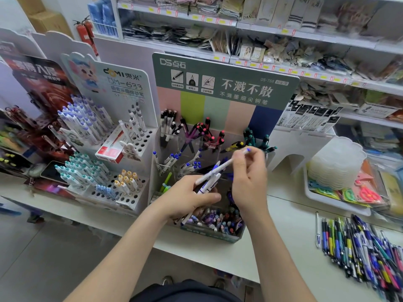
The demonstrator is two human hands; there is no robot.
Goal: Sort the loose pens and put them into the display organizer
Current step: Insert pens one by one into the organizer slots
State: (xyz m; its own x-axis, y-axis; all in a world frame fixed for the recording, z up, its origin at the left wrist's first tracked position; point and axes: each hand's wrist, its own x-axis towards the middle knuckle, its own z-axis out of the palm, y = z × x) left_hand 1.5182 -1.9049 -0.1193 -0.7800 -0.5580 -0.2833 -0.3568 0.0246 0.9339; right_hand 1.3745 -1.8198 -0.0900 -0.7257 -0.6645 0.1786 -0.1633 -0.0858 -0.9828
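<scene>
Shelf front [272, 253] bare; loose pens [359, 247] crowd right.

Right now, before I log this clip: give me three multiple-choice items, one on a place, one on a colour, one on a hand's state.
1. Where does the pile of loose pens lie? A on the counter, lower right; B on a top shelf; C on the floor.
2. The pen that the right hand pinches is: A red; B white with blue trim; C green.
3. The left hand: A lies flat; B grips a bundle of pens; C is out of view.
Key: A, the pile spreads over the white counter; B, white barrel with a blue tip; B, the fingers curl round several pens.
</scene>
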